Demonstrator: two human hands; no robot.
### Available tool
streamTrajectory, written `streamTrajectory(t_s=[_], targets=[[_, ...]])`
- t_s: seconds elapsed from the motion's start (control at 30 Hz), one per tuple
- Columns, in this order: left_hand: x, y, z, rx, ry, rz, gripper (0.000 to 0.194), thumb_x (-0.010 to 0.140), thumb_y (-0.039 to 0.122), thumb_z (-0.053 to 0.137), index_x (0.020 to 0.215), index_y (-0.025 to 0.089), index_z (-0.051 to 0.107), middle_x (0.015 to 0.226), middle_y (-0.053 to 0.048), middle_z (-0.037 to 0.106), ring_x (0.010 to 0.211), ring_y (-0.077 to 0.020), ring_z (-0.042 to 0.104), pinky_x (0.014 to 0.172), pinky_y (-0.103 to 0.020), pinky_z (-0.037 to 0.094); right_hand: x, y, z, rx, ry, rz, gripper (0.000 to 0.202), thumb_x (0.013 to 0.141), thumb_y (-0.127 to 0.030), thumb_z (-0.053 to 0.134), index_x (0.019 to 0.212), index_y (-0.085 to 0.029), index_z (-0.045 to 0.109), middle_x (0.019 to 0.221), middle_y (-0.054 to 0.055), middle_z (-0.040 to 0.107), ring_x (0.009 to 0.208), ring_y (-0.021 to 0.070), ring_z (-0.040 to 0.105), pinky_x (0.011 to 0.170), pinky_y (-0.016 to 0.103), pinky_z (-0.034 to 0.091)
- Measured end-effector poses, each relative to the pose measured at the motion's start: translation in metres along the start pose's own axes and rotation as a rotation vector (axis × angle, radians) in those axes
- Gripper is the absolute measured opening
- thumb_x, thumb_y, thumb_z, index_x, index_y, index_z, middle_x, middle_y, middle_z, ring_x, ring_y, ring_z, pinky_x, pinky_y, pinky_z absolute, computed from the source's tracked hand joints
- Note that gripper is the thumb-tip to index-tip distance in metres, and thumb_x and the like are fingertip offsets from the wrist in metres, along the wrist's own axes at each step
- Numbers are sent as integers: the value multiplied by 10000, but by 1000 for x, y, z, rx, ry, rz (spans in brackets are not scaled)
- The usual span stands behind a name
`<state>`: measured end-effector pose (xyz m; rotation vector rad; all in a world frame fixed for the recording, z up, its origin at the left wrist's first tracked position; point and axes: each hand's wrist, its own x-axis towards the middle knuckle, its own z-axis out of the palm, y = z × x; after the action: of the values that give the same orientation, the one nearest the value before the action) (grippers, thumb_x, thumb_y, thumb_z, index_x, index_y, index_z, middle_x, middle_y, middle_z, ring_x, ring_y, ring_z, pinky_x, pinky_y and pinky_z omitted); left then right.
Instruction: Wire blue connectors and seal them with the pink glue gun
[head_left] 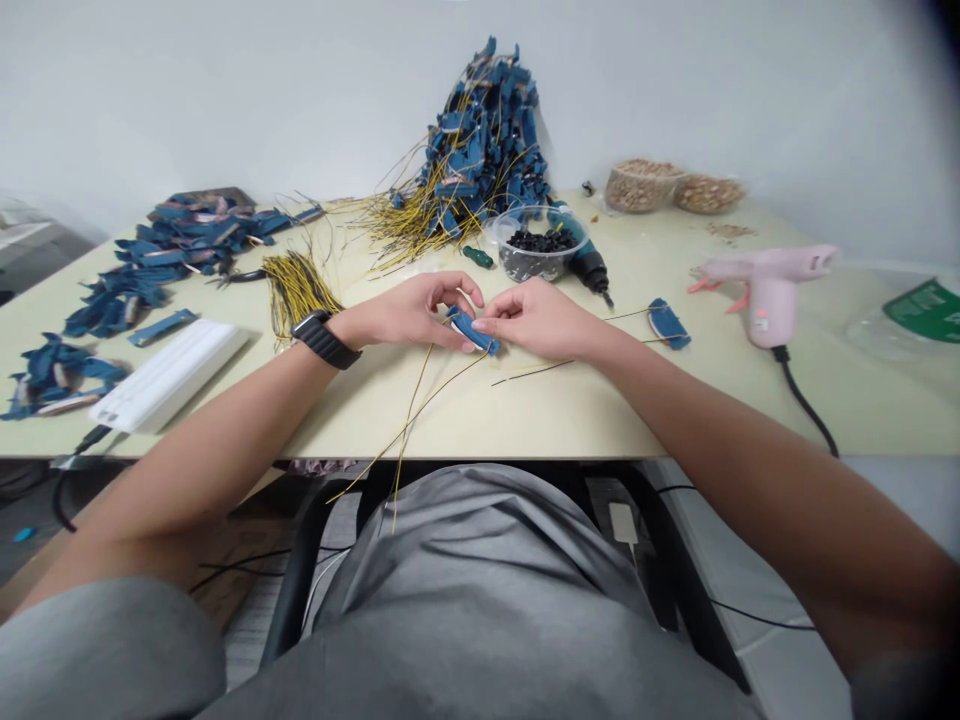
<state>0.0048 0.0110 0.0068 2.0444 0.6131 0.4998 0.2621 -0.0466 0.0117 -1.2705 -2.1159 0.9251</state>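
Observation:
Just above the table's front middle, my left hand (427, 310) and my right hand (531, 318) meet at a small blue fabric-like strip (475, 330) with a pale inner edge. My left thumb and fingers pinch its left end; my right fingers close on its right side. Thin yellow and black wires (411, 415) run from this strip down over the table's front edge. To the right of my right hand lies another blue strip (667, 324) with wires on it. What sits between my right fingertips besides the strip is hidden.
Behind my hands stand a tub of small black parts (543, 250), a power screwdriver (589, 262) and a tall pile of wired blue strips (487, 140). A yellow wire bundle (298, 290), white box (171, 374) and more strips (161, 260) lie left. A pink heat gun (772, 290) rests right.

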Motion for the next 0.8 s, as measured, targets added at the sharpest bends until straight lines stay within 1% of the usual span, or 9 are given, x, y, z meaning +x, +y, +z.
streamTrajectory(t_s=[0.1, 0.17, 0.27, 0.4, 0.47, 0.53, 0.63, 0.7, 0.8], targets=[[0, 2, 1, 27, 17, 4, 569, 801, 423, 1113, 1228, 204, 806, 1168, -61, 897, 1056, -209, 825, 1000, -370, 587, 0, 2, 0, -7, -7, -6, 424, 1011, -544, 893, 797, -187, 813, 734, -13, 575, 735, 159, 424, 715, 384, 305], [0, 4, 2, 39, 26, -3, 555, 790, 450, 1117, 1192, 206, 821, 1177, -62, 894, 1067, -217, 818, 1020, -383, 592, 1, 4, -1, -19, -15, -12, 416, 1019, -529, 873, 792, -186, 810, 732, -10, 572, 735, 161, 418, 711, 384, 297], [0, 6, 3, 44, 33, -12, 539, 773, 450, 1114, 1149, 206, 816, 1140, -52, 882, 1029, -210, 798, 992, -377, 585, 1, 5, -2, -14, -14, -17, 389, 1020, -513, 861, 813, -186, 821, 749, 0, 617, 747, 167, 450, 719, 382, 322], [-1, 7, 4, 55, 42, -7, 512, 775, 415, 1109, 1136, 195, 820, 1106, -42, 870, 968, -179, 761, 971, -356, 555, 0, 4, -3, -28, -8, -28, 291, 1013, -412, 851, 833, -183, 840, 773, 11, 682, 769, 174, 512, 747, 378, 366], [-1, 6, 4, 9, 37, -17, 522, 784, 419, 1115, 1155, 193, 826, 1131, -55, 879, 993, -189, 772, 978, -356, 555, 0, 3, -2, -19, -2, -31, 242, 1006, -361, 847, 842, -183, 846, 787, 11, 696, 774, 173, 531, 757, 375, 378], [-1, 1, 2, -80, 46, -36, 499, 856, 487, 1083, 1182, 198, 840, 1158, -76, 888, 1054, -217, 792, 997, -370, 563, 0, 2, -2, 3, 7, -31, 234, 1001, -351, 855, 834, -188, 834, 775, -1, 678, 757, 164, 526, 755, 370, 378], [0, -8, -4, -219, 112, -59, 528, 973, 695, 960, 1172, 213, 879, 1163, -109, 896, 1104, -261, 800, 990, -397, 566, 1, 2, -2, 32, 20, -48, 231, 990, -351, 858, 826, -194, 813, 770, -12, 658, 745, 156, 513, 753, 362, 380], [1, -13, -8, -296, 132, -76, 616, 937, 796, 960, 1158, 224, 900, 1134, -115, 895, 1084, -272, 793, 962, -401, 560, 2, 4, -2, 49, 30, -65, 213, 987, -367, 848, 866, -192, 827, 790, -2, 675, 756, 162, 518, 748, 359, 381], [-1, -15, -13, -362, 94, -111, 673, 863, 807, 1036, 1196, 232, 926, 1087, -106, 873, 1049, -261, 772, 950, -389, 553, 2, 6, -4, 75, 47, -101, 245, 988, -427, 845, 915, -193, 847, 831, 19, 707, 789, 176, 533, 751, 358, 384]])
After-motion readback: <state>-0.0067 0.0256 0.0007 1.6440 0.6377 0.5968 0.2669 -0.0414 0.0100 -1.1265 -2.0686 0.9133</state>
